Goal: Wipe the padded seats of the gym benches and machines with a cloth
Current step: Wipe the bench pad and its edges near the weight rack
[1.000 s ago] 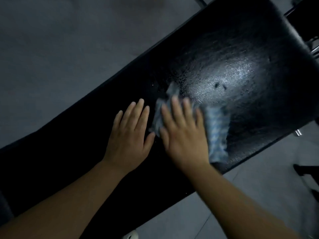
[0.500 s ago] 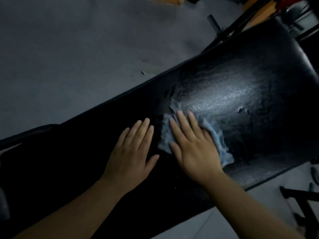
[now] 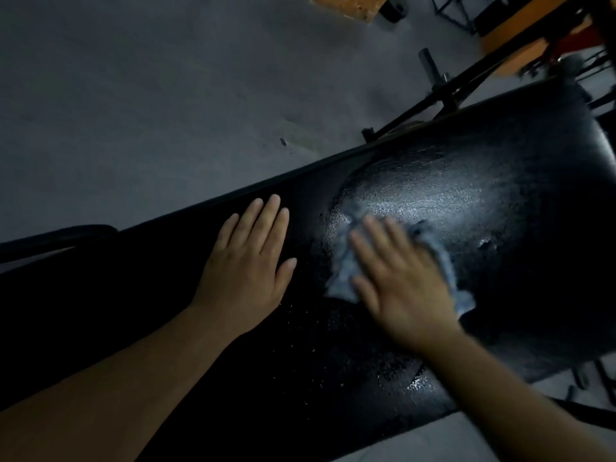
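Left hand (image 3: 248, 261) and right hand (image 3: 405, 288) lie flat, grip wide, right pressing cloth (image 3: 341, 280) on padded seat (image 3: 500, 201) running lower-left to upper-right.

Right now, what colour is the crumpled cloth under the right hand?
Pale blue-grey crumpled cloth, head view; any pattern is blurred.

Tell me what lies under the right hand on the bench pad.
A crumpled blue-grey cloth, pressed onto the black bench pad by the right hand. Its edges show around the hand; its middle and the pad beneath are hidden.
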{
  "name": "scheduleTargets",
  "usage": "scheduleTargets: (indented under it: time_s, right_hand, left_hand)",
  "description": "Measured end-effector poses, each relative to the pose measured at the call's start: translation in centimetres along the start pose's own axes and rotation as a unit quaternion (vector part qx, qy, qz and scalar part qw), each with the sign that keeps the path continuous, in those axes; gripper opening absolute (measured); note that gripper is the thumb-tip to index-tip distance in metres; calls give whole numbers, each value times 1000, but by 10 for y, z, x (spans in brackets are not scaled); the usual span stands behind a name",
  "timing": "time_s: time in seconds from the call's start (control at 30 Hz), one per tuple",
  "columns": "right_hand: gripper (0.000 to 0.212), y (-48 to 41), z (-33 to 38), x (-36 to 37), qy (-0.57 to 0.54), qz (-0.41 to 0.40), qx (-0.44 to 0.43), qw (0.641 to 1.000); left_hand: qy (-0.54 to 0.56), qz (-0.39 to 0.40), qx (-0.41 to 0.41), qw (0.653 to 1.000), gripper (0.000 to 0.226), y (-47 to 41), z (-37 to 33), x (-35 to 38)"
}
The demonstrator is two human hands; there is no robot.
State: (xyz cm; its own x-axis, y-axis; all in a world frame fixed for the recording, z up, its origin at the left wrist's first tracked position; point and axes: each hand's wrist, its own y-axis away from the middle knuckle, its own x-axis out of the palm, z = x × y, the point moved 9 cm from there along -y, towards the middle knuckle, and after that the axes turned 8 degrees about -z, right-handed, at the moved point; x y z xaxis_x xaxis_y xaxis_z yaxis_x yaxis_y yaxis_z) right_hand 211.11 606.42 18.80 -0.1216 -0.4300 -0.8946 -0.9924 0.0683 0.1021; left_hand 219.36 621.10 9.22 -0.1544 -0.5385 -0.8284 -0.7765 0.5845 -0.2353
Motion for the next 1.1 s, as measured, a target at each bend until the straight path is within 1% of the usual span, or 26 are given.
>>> scheduleTargets:
  time_s: [0.03, 0.1, 0.13, 0.17, 0.2, 0.23, 0.3, 0.33, 0.37, 0.43, 0.47, 0.53, 0.57, 0.6, 0.63, 0.67, 0.73, 0.77, 0.83, 0.87, 0.93, 0.97, 1.0, 1.03, 1.07, 1.1]
  right_hand:
    - [64, -16, -24, -4, 4, -5, 44, 999]
    - [64, -68, -61, -16, -3, -48, 178, 983]
    - [63, -92, -61, -18, -11, -60, 226, 972]
    - [63, -110, -46, -17, -13, -65, 240, 969]
    - [62, -119, -22, -15, -11, -70, 215, 974]
    - [61, -116, 6, -9, -8, -71, 162, 984]
    - [60, -73, 54, 3, -16, -38, 37, 998]
    - [60, -42, 63, 6, -20, -26, -5, 999]
    - [60, -16, 61, 6, -22, -7, -24, 999]
    - [60, -1, 25, 2, -1, 0, -9, 1000]
    - [61, -13, 3, -1, 10, -6, 27, 1000]
    - [62, -59, -30, -10, 8, -39, 147, 988]
    - [63, -79, -27, -11, -1, -42, 195, 980]
    - [63, -90, -9, -10, -8, -44, 206, 978]
    - [63, -90, 18, -5, -15, -53, 177, 983]
    - [63, -74, 52, 2, -27, -57, 117, 991]
    - [61, -6, 101, 16, -43, -22, -3, 999]
    - [58, 26, 103, 16, -49, 0, -30, 998]
    - [56, 50, 69, 14, -42, 3, -25, 999]
    - [58, 41, 46, 12, -26, -4, 5, 1000]
    - [62, -1, 12, 4, 1, -35, 99, 995]
    - [63, -21, 10, 2, -4, -39, 146, 989]
    - [64, -31, 23, 2, -13, -45, 165, 985]
    - [64, -28, 43, 6, -20, -54, 151, 987]
    - [63, -12, 69, 12, -29, -55, 109, 992]
    - [62, 17, 91, 21, -37, -35, 57, 997]
  left_hand:
    - [-1, -2, 1, 1000, 70, 1, 0, 0]
    - [-3, -3, -1, 1000, 69, 2, 0, 1]
    - [-4, -3, -2, 1000, 69, 2, 0, 2]
    - [-5, -3, -3, 1000, 69, 2, 0, 2]
    - [-4, -4, -3, 1000, 69, 2, 1, 2]
    - [0, -5, -1, 1000, 69, 1, 1, 2]
    - [10, -4, 9, 1000, 67, 0, 2, 1]
    - [15, -4, 14, 1000, 66, 0, 3, 1]
    - [20, -2, 18, 1000, 65, 1, 5, 0]
    - [29, -2, 25, 999, 64, 2, 7, -3]
    - [29, -1, 30, 999, 63, 4, 7, -3]
    - [21, 0, 36, 999, 63, 5, 6, -4]
    - [19, -1, 35, 999, 64, 6, 6, -4]
    - [20, -1, 29, 999, 64, 7, 7, -4]
    - [23, -1, 20, 1000, 64, 9, 8, -4]
    - [27, 0, 12, 1000, 64, 11, 10, -4]
    - [33, -1, 8, 999, 63, 19, 13, -3]
    - [34, -1, 9, 999, 63, 24, 14, -2]
    - [37, 7, 12, 999, 63, 31, 14, -1]
    - [35, 9, 12, 999, 64, 33, 14, -1]
    - [27, 11, 9, 1000, 64, 35, 13, 0]
    - [23, 13, 7, 1000, 64, 36, 12, 2]
    - [21, 12, 3, 1000, 64, 36, 12, 2]
    - [21, 9, -1, 1000, 64, 36, 12, 2]
    - [24, 7, -2, 1000, 64, 35, 12, 2]
    - [27, 6, -2, 1000, 64, 34, 11, 1]
